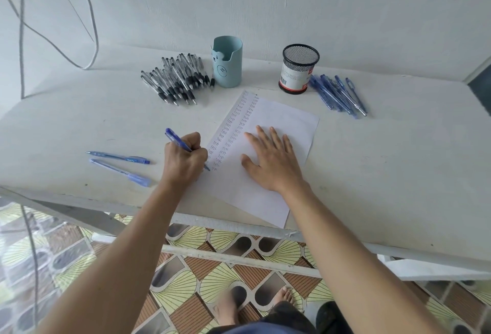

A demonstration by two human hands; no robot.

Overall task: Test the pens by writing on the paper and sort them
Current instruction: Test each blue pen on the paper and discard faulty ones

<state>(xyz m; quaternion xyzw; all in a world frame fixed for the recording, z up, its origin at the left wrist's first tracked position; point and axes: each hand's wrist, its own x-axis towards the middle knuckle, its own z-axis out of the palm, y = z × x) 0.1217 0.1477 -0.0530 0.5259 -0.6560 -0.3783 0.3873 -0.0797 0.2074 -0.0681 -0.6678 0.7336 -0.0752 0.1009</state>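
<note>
Pens come first at the left of the frame: a loose blue pair [118, 158] lies on the white desk [398, 174], one above the other, near the front edge. Just right of them the left hand [183, 159] is curled round a blue pen [175, 139]. Its tip is down at the left edge of the paper [279, 116], at the foot of two columns of small handwritten words.

Further up, left of centre, a heap of black-grip pens [176, 78] lies on the desk. Its right edge is just beside a light blue pen holder [227, 61] with a bear face on its side. The holder stands upright, and its inside is hidden from this angle.

The right hand [271, 158] rests flat on the middle of the sheet, fingers straight and spread.

Right of centre, toward the top, a black mesh cup [299, 68] with a label round its lower half stands upright. Its dark interior does not show what it holds. Just beside its right side, a bunch of blue pens [337, 94] lies fanned on the desk.
</note>
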